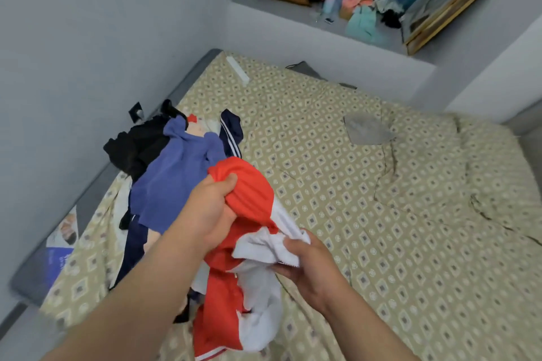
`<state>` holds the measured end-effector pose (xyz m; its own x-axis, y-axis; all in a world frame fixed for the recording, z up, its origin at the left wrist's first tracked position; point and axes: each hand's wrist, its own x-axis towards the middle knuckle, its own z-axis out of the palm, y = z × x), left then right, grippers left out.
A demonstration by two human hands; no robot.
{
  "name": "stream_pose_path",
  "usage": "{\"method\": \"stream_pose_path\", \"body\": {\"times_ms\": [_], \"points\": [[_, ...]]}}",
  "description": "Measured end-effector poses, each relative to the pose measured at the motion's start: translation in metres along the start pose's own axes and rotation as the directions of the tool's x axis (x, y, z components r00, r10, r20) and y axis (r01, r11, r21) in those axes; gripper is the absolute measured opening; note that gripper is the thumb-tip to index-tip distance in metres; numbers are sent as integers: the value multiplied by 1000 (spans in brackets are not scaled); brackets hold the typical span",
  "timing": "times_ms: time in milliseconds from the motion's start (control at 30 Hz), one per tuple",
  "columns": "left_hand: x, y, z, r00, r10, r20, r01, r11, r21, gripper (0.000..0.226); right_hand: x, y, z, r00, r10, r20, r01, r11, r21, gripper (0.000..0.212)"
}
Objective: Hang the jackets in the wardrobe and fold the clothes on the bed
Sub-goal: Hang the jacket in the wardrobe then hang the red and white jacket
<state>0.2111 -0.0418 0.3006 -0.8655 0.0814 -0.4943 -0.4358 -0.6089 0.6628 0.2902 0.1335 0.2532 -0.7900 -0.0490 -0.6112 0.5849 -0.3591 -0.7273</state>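
Note:
A red and white garment (225,296) hangs bunched between my hands above the bed (366,214). My left hand (209,211) grips its red upper part. My right hand (308,264) pinches a white fold of it lower down. Behind them, on the left of the bed, lies a pile of clothes: a blue top (176,173), a black garment (137,146) and a navy piece with white stripes (231,133). A small grey folded cloth (366,130) rests alone on the sheet further right.
The bed has a beige patterned sheet and stands against a grey wall on the left. A recessed ledge (293,20) behind it holds brown cushions, a bottle and more clothes, with a framed mirror (457,3) leaning there. A magazine (63,240) lies at the bed's left edge.

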Motion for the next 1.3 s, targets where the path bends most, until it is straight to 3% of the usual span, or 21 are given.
{"method": "stream_pose_path", "body": {"times_ms": [67, 167, 267, 333, 567, 667, 733, 767, 833, 900, 967, 1100, 1200, 1300], "points": [[-10, 29, 11, 994, 108, 35, -109, 993, 51, 23, -14, -26, -4, 997, -61, 42, 63, 997, -44, 18], [-24, 55, 24, 979, 191, 78, -198, 974, 106, 22, -39, -63, 5, 981, -175, 79, 192, 915, -355, 19], [-31, 75, 34, 960, 265, 84, -275, 953, 129, 21, -66, -101, 22, 933, -346, 100, 303, 603, -738, 22], [-34, 87, 38, 950, 301, 85, -312, 936, 162, 21, -82, -121, 33, 901, -409, 147, 354, 494, -794, 25], [-62, 78, 26, 956, 176, 234, -255, 894, 368, 25, -124, -162, 65, 861, -465, 205, 506, 748, -429, 16], [-87, 54, 20, 961, 75, 267, -144, 959, 246, 36, -134, -169, 74, 882, -432, 189, 470, 842, -266, 13], [-99, 35, 17, 958, 107, 264, -146, 980, 132, 39, -137, -172, 79, 887, -430, 169, 458, 868, -192, 12], [-104, 25, 15, 962, 174, 213, -213, 961, 178, 37, -139, -173, 82, 887, -432, 162, 455, 876, -157, 12], [-109, 9, 11, 944, 311, 111, -325, 813, 483, 22, -142, -177, 85, 884, -443, 149, 458, 885, -85, 9], [-110, -3, 11, 913, 374, 163, -385, 655, 650, 21, -144, -182, 87, 878, -461, 132, 468, 884, -25, 5], [-109, -6, 12, 912, 358, 199, -388, 601, 699, 20, -145, -188, 86, 869, -480, 119, 482, 876, 9, 5], [-97, 28, 19, 878, 464, 114, -439, 688, 578, 25, -150, -199, 64, 855, -507, 115, 511, 859, -14, 14], [-97, 73, 31, 785, 605, 135, -569, 617, 544, 29, -154, -199, 33, 894, -430, 127, 446, 881, -156, 24], [-106, 105, 51, 712, 660, 239, -670, 538, 511, 25, -153, -185, 6, 963, -269, 32, 256, 864, -434, 26]]}}
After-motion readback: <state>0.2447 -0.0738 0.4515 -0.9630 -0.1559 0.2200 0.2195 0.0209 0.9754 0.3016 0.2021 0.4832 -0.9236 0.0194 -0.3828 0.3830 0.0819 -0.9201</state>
